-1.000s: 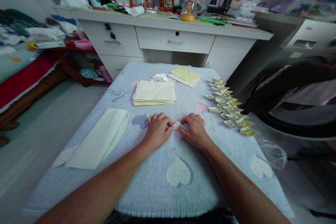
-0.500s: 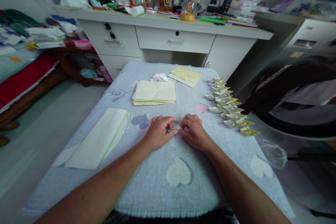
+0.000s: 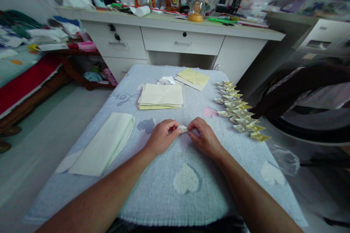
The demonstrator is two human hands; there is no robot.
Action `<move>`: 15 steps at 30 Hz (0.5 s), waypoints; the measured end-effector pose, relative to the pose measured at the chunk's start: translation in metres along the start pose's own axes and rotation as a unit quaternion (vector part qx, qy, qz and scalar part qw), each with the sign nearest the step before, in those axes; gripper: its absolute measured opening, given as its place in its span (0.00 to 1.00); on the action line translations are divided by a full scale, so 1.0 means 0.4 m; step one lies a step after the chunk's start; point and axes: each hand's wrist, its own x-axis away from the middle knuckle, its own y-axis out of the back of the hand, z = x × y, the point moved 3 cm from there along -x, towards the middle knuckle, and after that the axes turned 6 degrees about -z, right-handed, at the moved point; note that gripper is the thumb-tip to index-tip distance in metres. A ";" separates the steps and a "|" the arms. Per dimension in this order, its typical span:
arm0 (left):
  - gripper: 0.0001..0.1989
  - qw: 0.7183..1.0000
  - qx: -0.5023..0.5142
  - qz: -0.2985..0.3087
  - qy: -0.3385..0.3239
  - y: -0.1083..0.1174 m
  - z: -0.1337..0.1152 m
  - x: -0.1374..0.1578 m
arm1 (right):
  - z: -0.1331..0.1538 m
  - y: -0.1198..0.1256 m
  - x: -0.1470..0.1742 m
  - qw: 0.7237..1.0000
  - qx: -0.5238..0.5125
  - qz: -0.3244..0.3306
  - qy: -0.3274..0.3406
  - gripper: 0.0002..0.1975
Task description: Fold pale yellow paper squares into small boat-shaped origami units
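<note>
A small folded piece of pale paper [image 3: 182, 129] is held between my two hands above the middle of the cloth-covered table [image 3: 153, 193]. My left hand [image 3: 163, 135] pinches its left end between thumb and fingers. At the right end, the thumb and forefinger of my right hand [image 3: 202, 136] grip a narrow tip. The fingers cover part of the paper, so its full shape is hidden. To the right, several folded paper boats [image 3: 242, 114] in white and yellow stand in close rows.
Beyond my hands lies a stack of cream paper [image 3: 161, 94], with a crumpled white tissue [image 3: 166, 80] and yellow sheets [image 3: 193, 76] behind. A folded pale sheet bundle [image 3: 105, 143] rests on the left. A cluttered white desk [image 3: 183, 31] borders the far side; a clear plastic bag [image 3: 284, 160] hangs at right.
Both hands have shifted their pinch on the folded paper. The fingers of my left hand are drawn closer together, and more of the paper's upper face shows between the hands.
</note>
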 end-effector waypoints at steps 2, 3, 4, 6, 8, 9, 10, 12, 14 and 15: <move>0.07 1.000 -0.007 -0.002 -0.008 0.000 -0.002 0.001 | 0.001 -0.001 -0.003 1.000 0.011 0.000 0.002 0.06; 0.07 1.000 -0.011 -0.004 -0.013 0.001 -0.004 0.001 | 0.002 -0.001 -0.004 1.000 0.018 -0.001 0.002 0.06; 0.06 1.000 -0.014 -0.005 -0.017 0.001 -0.006 0.001 | 0.003 -0.001 -0.005 1.000 0.023 -0.001 0.003 0.06; 0.06 0.999 -0.018 -0.008 -0.027 0.003 -0.012 0.002 | 0.006 0.001 -0.007 0.999 0.032 0.002 0.004 0.06; 0.07 0.999 -0.020 -0.012 -0.042 0.004 -0.019 0.002 | 0.009 0.002 -0.009 0.999 0.034 0.009 0.007 0.06; 0.07 0.998 -0.021 -0.016 -0.050 0.005 -0.022 0.003 | 0.010 0.002 -0.009 0.999 0.034 0.012 0.008 0.06; 0.07 0.998 -0.020 -0.019 -0.058 0.006 -0.025 0.003 | 0.011 0.002 -0.010 0.999 0.034 0.014 0.009 0.06; 0.07 0.997 -0.019 -0.027 -0.068 0.008 -0.029 0.003 | 0.010 0.001 -0.009 0.999 0.029 0.013 0.007 0.06; 0.06 0.997 -0.018 -0.033 -0.072 0.010 -0.030 0.003 | 0.007 0.001 -0.008 1.000 0.010 0.006 -0.004 0.05; 0.06 0.997 -0.017 -0.034 -0.074 0.011 -0.030 0.003 | 0.003 0.001 -0.006 1.000 -0.006 0.002 -0.017 0.05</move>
